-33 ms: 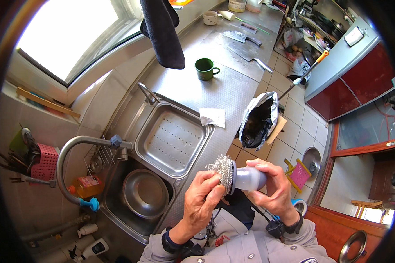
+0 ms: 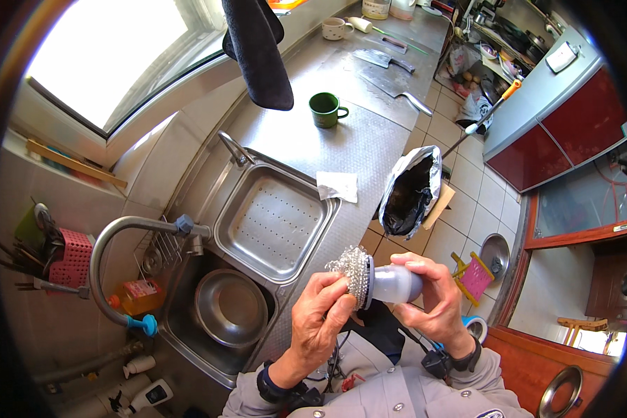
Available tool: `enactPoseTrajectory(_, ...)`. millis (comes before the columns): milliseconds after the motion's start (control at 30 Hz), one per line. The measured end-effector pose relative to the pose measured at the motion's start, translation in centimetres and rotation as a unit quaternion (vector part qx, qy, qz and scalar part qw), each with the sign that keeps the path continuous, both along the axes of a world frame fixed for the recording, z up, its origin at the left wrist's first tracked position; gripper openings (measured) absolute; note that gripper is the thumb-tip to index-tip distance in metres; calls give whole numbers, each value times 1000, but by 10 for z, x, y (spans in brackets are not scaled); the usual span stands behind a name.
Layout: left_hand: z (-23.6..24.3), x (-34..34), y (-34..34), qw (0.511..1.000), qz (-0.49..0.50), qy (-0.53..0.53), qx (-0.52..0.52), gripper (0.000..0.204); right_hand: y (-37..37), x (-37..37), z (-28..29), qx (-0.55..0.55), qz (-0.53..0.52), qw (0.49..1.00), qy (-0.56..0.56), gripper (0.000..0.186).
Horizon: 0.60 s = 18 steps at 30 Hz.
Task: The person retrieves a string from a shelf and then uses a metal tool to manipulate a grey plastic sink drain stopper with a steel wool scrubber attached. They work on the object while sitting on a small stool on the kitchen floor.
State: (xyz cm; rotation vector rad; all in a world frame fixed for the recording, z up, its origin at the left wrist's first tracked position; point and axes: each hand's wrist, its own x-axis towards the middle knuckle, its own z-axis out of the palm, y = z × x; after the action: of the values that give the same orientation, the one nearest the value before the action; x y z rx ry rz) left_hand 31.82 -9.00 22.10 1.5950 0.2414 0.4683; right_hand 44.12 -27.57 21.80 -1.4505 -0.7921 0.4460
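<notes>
A scrubbing brush (image 2: 391, 283) with a silvery, wiry head and a pale lavender handle is held sideways between my two hands, in front of my body. My left hand (image 2: 317, 317) pinches the wiry scrubber head (image 2: 355, 275), its fingertips pressed into the coils. My right hand (image 2: 435, 296) grips the rounded end of the handle between thumb and fingers. Beyond the hands lies a folded white tissue (image 2: 338, 186) on the steel counter, beside a perforated sink basin (image 2: 275, 265).
A metal bowl (image 2: 231, 306) sits in the deeper sink, under a curved faucet (image 2: 108, 230). A green mug (image 2: 326, 110), a cleaver (image 2: 375, 58) and other knives lie along the counter. A lined trash bin (image 2: 435, 167) stands right of the counter's edge. A dark cloth (image 2: 261, 63) hangs above.
</notes>
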Motion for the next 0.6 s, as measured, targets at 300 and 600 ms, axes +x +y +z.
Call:
enactPoseTrajectory(300,-3,0,-7,990,73,2,117,25,5,-6,6,-21,-22,990,-136,66)
enactPoseTrajectory(600,-10,5,-7,973,80,-20,214,37,13,-16,-7,-45,-49,995,-77,66)
